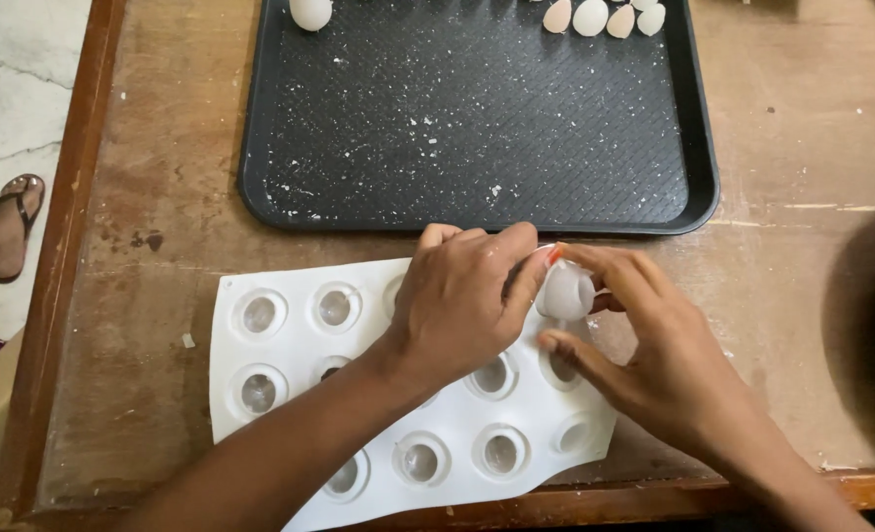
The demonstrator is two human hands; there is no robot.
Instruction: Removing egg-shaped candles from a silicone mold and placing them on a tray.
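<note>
both hands' fingers [531, 281] pinch one white shell [565, 292] above one mould [290, 463]; five shells rest on one tray [477, 128].

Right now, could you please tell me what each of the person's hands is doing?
Left hand: closed on the small white shell piece, above the white mould sheet.
Right hand: pinching the same white shell piece with fingertips.

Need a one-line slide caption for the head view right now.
Both hands, left hand and right hand, hold a small white piece over a white mould, near a black tray on a wooden table.
</note>
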